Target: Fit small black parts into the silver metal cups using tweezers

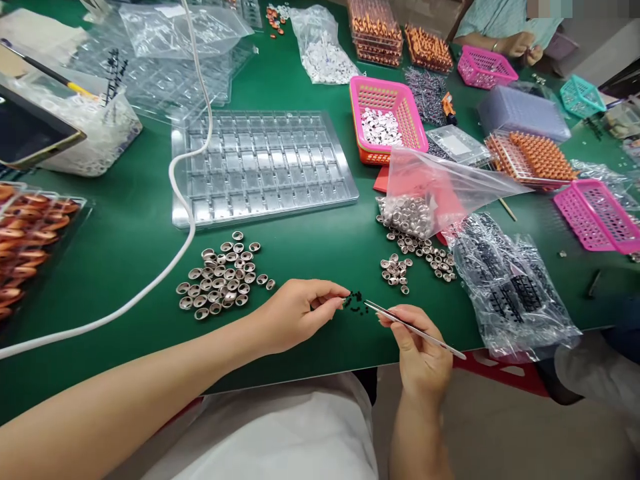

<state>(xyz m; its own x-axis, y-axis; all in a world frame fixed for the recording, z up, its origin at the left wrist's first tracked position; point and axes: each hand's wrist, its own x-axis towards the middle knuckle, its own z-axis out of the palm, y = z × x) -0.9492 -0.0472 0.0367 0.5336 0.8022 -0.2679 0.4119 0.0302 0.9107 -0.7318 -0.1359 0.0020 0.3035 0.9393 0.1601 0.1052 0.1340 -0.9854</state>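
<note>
My right hand (423, 347) is closed round a pair of metal tweezers (415, 328), whose tips point left toward a small heap of tiny black parts (357, 299) on the green table. At the left side of that heap, my left hand (305, 307) has its thumb and forefinger nearly together; what sits between them, if anything, is too small to make out. A pile of round silver metal cups (220, 283) lies left of my left hand. More of these silver cups (396, 270) are scattered beyond my right hand.
A clear plastic tray (265, 167) lies ahead, with a white cable (175, 180) across its left part. A pink basket (390, 100) holds white pieces. Bags of silver cups (410, 215) and black parts (505, 287) lie at right. Another person's hands (523, 48) show at the far right.
</note>
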